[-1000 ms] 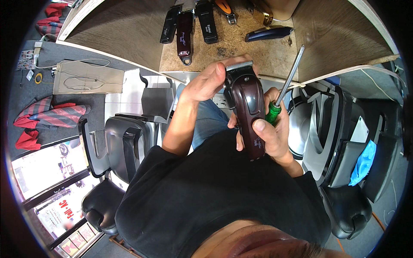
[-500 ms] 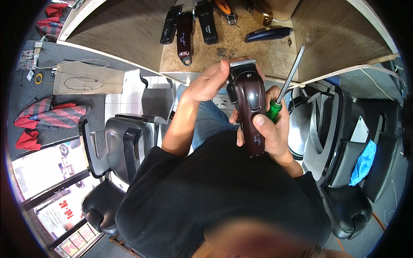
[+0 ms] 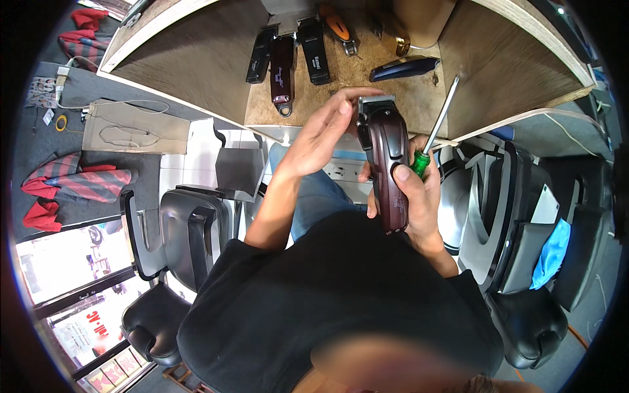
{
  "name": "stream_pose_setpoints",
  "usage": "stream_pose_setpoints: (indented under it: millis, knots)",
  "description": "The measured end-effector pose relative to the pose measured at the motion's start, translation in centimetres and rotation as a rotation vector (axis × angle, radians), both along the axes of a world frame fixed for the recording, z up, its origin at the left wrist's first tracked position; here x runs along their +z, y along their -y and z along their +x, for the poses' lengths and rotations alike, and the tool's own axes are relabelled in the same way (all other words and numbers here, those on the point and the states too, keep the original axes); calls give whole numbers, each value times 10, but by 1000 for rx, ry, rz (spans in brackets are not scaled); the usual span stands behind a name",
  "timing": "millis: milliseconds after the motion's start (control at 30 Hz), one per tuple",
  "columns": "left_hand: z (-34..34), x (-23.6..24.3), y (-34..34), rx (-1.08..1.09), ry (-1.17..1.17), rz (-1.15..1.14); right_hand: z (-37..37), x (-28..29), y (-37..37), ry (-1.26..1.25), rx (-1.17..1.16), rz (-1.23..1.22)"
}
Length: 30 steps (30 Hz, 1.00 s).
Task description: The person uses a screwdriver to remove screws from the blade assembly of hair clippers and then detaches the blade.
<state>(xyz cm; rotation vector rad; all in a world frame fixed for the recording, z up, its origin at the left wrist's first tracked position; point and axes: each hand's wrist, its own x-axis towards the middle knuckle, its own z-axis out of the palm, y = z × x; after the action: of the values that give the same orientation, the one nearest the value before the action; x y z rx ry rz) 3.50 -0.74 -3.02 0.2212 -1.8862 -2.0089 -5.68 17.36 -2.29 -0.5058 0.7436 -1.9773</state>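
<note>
A dark maroon hair clipper (image 3: 388,150) is held upright in front of my chest, its metal blade pointing away from me. My right hand (image 3: 422,203) wraps round its body, with the thumb lying across the front. The same hand also keeps a screwdriver (image 3: 442,118) with a green handle against the palm, its long shaft slanting up to the right. Beside the clipper's head is my left hand (image 3: 321,134), fingers stretched out and thumb raised. Its fingertips reach partly behind the blade; whether they touch it I cannot tell.
On the wooden shelf (image 3: 341,111) ahead lie a maroon clipper (image 3: 283,75), black clippers (image 3: 314,56), an orange-and-black trimmer (image 3: 337,26) and a dark blue clipper (image 3: 405,68). Wooden side panels (image 3: 517,85) flank it. Black salon chairs (image 3: 196,236) stand on both sides.
The clipper has turned slightly, showing more of its side, and shifted a little right. My left hand has eased away from its head, fingers straighter. The view has shifted slightly.
</note>
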Motion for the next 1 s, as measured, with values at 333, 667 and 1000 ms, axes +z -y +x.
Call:
stream_pose_setpoints:
  millis: [333,667,1000]
  knots:
    - [7,-5,-15,-73,32,55,-1,-13,8,-132,-43,110]
    - [-20,4,-37,277,-115,488,-11,-17,20,-859,-234,371]
    - [-20,17,25,247,-289,481,-54,-8,28,-808,-246,495]
